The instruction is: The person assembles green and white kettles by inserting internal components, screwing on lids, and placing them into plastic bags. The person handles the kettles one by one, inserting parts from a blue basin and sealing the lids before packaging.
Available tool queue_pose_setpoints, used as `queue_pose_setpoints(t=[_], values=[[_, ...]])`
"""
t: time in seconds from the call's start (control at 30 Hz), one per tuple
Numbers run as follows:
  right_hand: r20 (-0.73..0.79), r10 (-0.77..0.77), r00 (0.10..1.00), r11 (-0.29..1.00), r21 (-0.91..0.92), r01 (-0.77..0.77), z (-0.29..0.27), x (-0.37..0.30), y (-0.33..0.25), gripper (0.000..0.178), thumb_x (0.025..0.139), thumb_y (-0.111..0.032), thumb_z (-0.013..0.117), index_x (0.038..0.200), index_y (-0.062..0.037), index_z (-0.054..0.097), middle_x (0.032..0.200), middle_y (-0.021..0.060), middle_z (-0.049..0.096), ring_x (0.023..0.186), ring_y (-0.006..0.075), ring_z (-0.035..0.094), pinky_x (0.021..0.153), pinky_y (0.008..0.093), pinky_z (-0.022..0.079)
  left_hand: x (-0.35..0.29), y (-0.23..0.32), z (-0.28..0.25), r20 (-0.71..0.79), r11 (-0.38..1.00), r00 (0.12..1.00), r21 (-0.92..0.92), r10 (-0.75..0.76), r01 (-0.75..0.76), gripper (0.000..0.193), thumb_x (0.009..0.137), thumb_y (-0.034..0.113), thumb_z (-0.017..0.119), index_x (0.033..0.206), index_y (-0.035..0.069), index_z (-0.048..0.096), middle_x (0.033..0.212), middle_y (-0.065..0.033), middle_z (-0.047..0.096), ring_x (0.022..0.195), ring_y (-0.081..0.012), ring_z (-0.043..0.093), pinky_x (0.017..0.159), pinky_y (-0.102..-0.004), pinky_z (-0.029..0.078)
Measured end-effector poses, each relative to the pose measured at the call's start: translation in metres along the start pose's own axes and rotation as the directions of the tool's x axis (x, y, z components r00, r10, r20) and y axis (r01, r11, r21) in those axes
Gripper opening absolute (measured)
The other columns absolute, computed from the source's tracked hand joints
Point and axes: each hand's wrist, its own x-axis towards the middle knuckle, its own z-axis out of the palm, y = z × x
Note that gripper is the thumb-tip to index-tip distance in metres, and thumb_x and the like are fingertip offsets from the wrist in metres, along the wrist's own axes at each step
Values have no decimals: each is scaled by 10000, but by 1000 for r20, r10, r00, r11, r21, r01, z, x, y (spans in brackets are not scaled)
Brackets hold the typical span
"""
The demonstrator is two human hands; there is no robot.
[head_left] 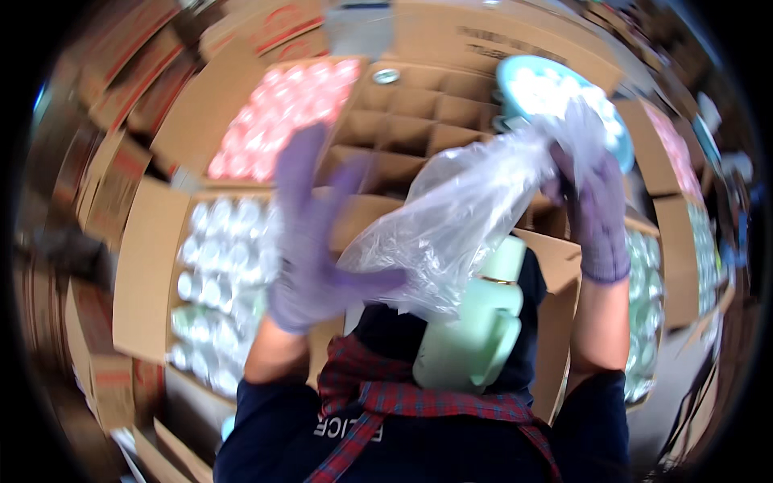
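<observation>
Head view: the right hand [594,201] grips the bunched end of a clear plastic bag [463,213] above the divided carton [412,78], by its near right corner. The bag's long axis slants down leftward, its loose end pointing toward the wearer, beside a mint bottle [469,342]. The left hand [310,253] spreads its fingers; whether its thumb touches plastic, I can't tell.
</observation>
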Motion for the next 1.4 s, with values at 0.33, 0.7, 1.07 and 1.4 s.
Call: queue_pose_setpoints(t=[0.33, 0.7, 1.07, 1.4], values=[[-230, -283, 931, 959, -61, 277, -28, 49, 58, 904, 825, -307, 802, 1503, 34, 310, 1449, 276, 441, 1316, 285, 487, 1048, 364, 464, 28, -68, 149, 114, 517, 733, -638, -671, 572, 113, 960, 127, 687, 1013, 30, 666, 906, 24, 643, 806, -45, 549, 758, -212, 445], [-352, -66, 934, 964, -264, -32, -23, 8, 144, 318, 824, -87, 735, 1126, -15, 667, 966, 113, 651, 819, 166, 615, 762, 290, 528, 2, -71, 132, 454, 887, 827, -148, -332, 438, 116, 800, 36, 737, 837, 44, 628, 627, -24, 513, 611, -74, 494, 591, -247, 370], [-80, -191, 978, 981, -59, 187, -25, -66, 164, 386, 937, -96, 505, 1287, 36, 599, 1205, 162, 681, 1132, 229, 646, 990, 312, 481, -43, -34, 169, 67, 716, 860, -523, -507, 462, 294, 939, 116, 564, 1195, -15, 624, 1045, -91, 675, 920, -171, 640, 838, -285, 520], [-258, -304, 917, 877, -451, 164, 20, -206, 116, 212, 885, -97, 663, 1067, -10, 597, 942, 156, 650, 819, 309, 657, 756, 368, 535, -119, 55, 119, 172, 806, 869, -324, -465, 495, 410, 890, 129, 613, 1276, -9, 616, 903, -151, 659, 712, -239, 626, 687, -342, 510]])
